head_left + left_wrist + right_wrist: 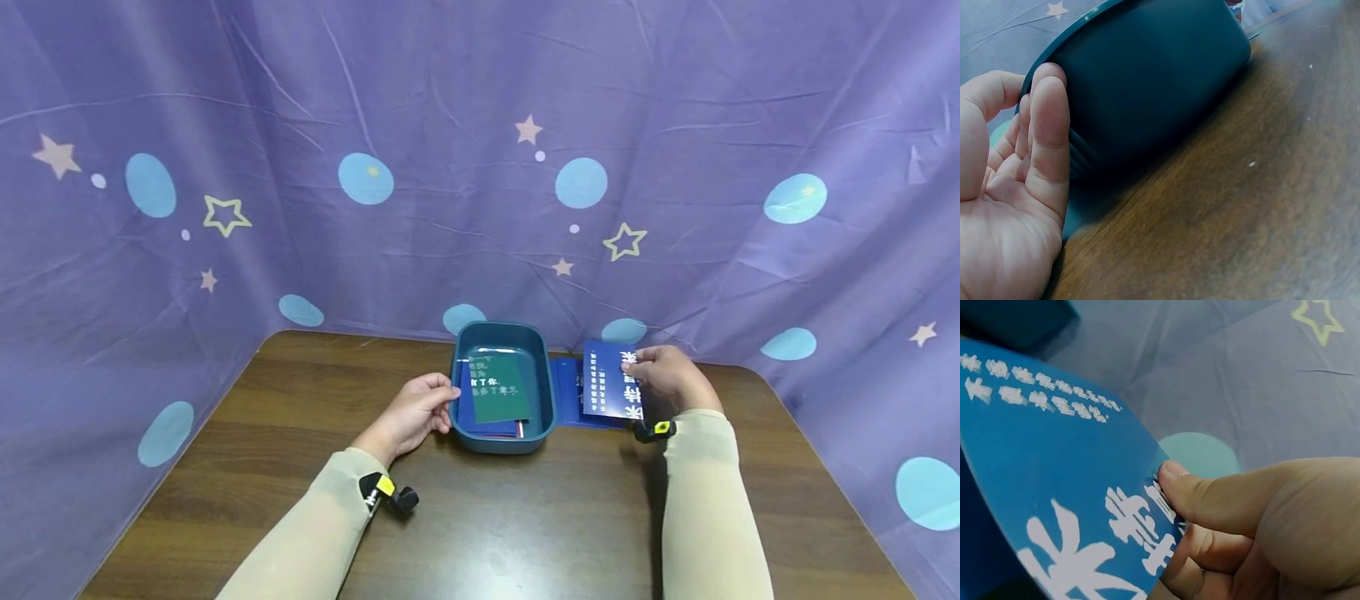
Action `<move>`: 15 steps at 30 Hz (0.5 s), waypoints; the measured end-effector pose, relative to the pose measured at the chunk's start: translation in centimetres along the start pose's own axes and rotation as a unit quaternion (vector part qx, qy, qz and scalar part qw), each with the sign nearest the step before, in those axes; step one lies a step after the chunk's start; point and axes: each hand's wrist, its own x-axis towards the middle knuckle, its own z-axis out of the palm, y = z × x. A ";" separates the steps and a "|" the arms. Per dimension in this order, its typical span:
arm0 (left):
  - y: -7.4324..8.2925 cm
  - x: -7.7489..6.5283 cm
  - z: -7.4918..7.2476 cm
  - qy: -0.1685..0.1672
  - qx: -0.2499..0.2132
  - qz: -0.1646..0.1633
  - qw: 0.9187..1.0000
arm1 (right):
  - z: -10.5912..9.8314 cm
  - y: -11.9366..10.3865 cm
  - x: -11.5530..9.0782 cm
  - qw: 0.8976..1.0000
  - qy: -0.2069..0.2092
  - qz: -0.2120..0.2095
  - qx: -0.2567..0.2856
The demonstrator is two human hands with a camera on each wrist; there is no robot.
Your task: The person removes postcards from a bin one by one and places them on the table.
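Pinched between the thumb and curled fingers of the right hand (667, 375), a blue card (611, 383) with white characters is held to the right of the teal bin (502, 446), well apart from its wall. The grip takes the card at the edge farther from the bin, where the large characters run; the small lines of print lie along the edge facing the bin. Its long axis runs away from the person, roughly alongside the bin's own long axis, so the writing stands sideways to the head view. In the right wrist view the card bows slightly.

Flat blue pieces (564, 400) lie under the card, just right of the bin; whether the card touches them cannot be told.

At the bin's left side, the left hand (412, 412) grips the rim, with fingers against the outer wall.

Inside the bin, a green card (501, 400) lies uppermost, its characters upright to the head view. Below it, toward the bin's left and near side, shows a blue card edge (465, 412), with a thin red-and-white strip (520, 429) at the near right.

All around the bin spreads a brown wooden table (450, 533), and behind it hangs a purple curtain (465, 225) with stars and light-blue ovals.
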 end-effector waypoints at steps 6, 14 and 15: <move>0.0 0.0 0.0 0.005 0.002 -0.001 1.000 | 1.2 0.6 0.9 1.000 -0.020 -0.001 -0.010; -0.2 0.2 -0.1 0.003 0.005 0.001 1.000 | 2.3 1.1 1.6 0.997 0.013 0.008 -0.079; -0.3 0.2 -0.2 0.003 0.005 0.001 1.000 | 2.4 1.1 1.7 0.996 0.019 0.010 -0.085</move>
